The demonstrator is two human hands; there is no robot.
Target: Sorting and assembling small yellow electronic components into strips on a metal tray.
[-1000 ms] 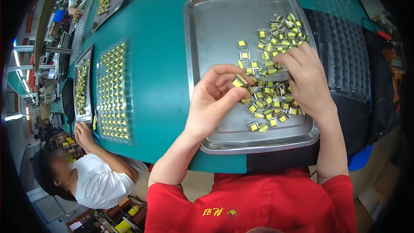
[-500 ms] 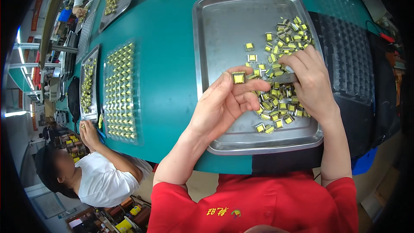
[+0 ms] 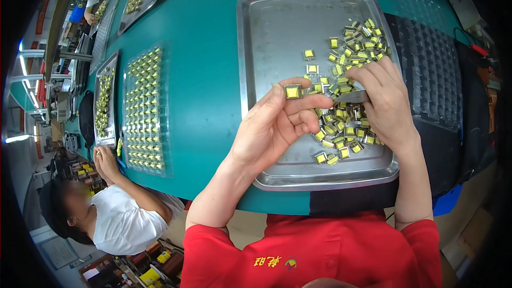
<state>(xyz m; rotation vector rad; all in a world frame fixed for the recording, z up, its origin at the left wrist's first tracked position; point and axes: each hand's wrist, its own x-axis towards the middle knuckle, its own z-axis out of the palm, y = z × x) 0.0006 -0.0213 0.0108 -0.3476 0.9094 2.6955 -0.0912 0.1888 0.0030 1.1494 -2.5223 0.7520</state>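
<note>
Between thumb and fingers, my left hand (image 3: 266, 128) pinches a small transformer (image 3: 293, 92) with a yellow-taped top and a dark metal frame. It is held above the metal tray (image 3: 277, 26). My right hand (image 3: 388, 104) is closed round a flat grey blade-like tool (image 3: 352, 97), whose tip points left toward my left hand's fingers. Beneath and around both hands, many more yellow transformers (image 3: 349, 130) lie loose in the tray's right half. A few single ones (image 3: 309, 54) lie apart near its middle.
A clear plastic blister tray (image 3: 143, 112) filled with rows of transformers lies to the left on the green table (image 3: 205, 85). At right is another clear blister tray (image 3: 434, 74) on a black mat. A co-worker (image 3: 128, 218) sits at far left beside a narrow metal tray (image 3: 105, 101).
The transformer in my left hand has turned, so its yellow face shows more squarely. My right hand with the tool stays almost in place.
</note>
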